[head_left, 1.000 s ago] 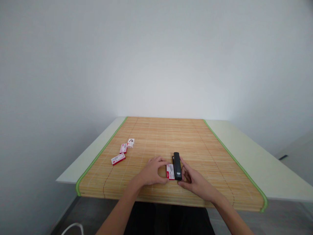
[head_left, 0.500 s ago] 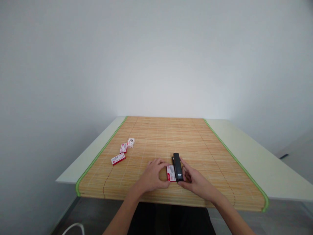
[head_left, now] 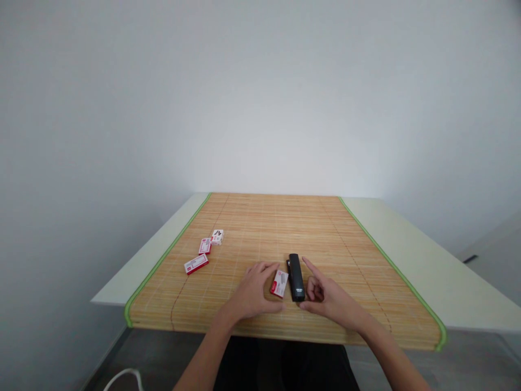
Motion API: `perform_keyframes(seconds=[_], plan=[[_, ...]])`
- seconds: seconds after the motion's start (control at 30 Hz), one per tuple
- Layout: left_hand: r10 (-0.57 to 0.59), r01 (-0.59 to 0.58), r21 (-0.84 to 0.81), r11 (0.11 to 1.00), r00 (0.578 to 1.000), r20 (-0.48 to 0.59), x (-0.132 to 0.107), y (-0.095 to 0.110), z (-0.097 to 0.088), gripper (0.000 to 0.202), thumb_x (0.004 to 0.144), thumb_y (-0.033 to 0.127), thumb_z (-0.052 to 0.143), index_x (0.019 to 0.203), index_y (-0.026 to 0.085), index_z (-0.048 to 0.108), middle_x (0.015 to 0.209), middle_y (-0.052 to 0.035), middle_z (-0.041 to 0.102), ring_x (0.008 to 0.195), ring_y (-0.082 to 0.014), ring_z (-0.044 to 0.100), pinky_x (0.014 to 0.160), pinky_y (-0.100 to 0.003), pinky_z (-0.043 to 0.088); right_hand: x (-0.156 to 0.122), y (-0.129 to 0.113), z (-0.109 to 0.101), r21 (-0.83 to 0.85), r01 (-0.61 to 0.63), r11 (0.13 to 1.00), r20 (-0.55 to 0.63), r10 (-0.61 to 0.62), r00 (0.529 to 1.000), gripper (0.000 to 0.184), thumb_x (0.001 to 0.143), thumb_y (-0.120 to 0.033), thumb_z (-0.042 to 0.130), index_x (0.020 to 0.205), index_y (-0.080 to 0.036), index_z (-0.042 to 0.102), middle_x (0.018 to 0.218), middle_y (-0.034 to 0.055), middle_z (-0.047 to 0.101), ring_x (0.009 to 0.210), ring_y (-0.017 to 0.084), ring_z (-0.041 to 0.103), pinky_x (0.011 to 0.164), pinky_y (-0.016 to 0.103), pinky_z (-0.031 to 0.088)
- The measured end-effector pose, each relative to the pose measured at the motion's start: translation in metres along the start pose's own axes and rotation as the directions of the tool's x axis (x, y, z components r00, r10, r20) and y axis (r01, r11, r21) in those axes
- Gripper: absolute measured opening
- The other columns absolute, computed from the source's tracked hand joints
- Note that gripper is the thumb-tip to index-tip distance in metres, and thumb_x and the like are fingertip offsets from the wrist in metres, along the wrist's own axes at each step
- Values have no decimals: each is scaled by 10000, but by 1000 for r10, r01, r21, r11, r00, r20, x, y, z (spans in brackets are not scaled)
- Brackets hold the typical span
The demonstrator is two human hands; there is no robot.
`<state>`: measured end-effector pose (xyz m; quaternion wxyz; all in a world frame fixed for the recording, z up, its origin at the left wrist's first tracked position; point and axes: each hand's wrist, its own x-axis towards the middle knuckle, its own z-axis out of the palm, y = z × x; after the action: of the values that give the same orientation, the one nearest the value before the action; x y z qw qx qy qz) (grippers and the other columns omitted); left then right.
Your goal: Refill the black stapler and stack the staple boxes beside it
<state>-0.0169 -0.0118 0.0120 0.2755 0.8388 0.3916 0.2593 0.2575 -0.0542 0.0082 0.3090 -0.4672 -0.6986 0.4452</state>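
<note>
A small red-and-white box [head_left: 279,284], which looks like a staple box, lies tilted on the bamboo mat, left of a black stapler [head_left: 297,278]. My left hand [head_left: 256,290] curves around the box from the left with thumb and fingers apart. Its index fingertip is near the box's upper end, and a gap shows between the thumb and the lower end. On the stapler's right side is my right hand [head_left: 328,296], open, its index finger and thumb spread and the other fingers curled. The stapler stands lengthwise, pointing away from me.
Toward the left of the mat [head_left: 280,217] lie a long red-and-white box [head_left: 196,264], another red-and-white box [head_left: 205,246] and a white box [head_left: 217,237] with a dark picture. Green edging borders the mat on the white table [head_left: 411,250]. A wall [head_left: 268,108] stands behind.
The small box has shifted slightly left and turned clockwise, parting from the stapler's side. My right index finger and thumb have come away from the stapler. The left hand has barely moved.
</note>
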Motion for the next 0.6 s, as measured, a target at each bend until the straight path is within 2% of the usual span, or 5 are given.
perform_keyframes(seconds=[0.1, 0.27, 0.37, 0.47, 0.6], plan=[[-57, 52, -67, 996, 995, -76, -12, -7, -9, 1065, 647, 539, 889, 1558, 355, 369, 1551, -65, 415, 1417, -319, 415, 1183, -471, 362, -5, 2, -8, 6, -17, 1000, -60, 18, 998, 1132, 793, -377, 823, 1638, -278, 76, 772, -70, 506, 651, 130, 474, 640, 277, 402], [-166, 180, 17, 983, 935, -314, -40, -29, -40, 707, 862, 433, 729, 1507, 339, 453, 1495, -56, 484, 1407, -270, 436, 1214, -476, 321, -9, 5, -6, -28, -18, 999, -125, 14, 992, 1063, 810, -421, 810, 1630, -271, 150, 763, -67, 501, 649, 129, 474, 633, 275, 391], [-139, 152, 56, 987, 972, -189, -41, -32, -46, 727, 853, 392, 730, 1519, 335, 446, 1522, -56, 491, 1407, -284, 439, 1211, -491, 326, -7, 5, -1, -149, -29, 988, -121, 11, 993, 1057, 807, -446, 805, 1629, -271, 164, 756, -69, 521, 633, 132, 495, 627, 277, 405], [-82, 84, 51, 995, 996, -41, -26, -24, -38, 791, 824, 375, 750, 1540, 365, 412, 1525, -34, 504, 1405, -279, 441, 1206, -481, 334, -3, 7, 1, -229, -44, 973, -133, 13, 991, 999, 832, -458, 768, 1623, -255, 194, 738, -68, 538, 624, 139, 525, 625, 277, 421], [-12, 10, 35, 999, 998, 58, -1, -14, -27, 799, 786, 395, 782, 1513, 385, 450, 1515, -18, 515, 1408, -282, 428, 1200, -477, 328, -1, 13, 0, -290, -37, 956, -130, -1, 992, 833, 830, -454, 762, 1548, -264, 385, 719, -68, 550, 612, 135, 535, 608, 266, 405]])
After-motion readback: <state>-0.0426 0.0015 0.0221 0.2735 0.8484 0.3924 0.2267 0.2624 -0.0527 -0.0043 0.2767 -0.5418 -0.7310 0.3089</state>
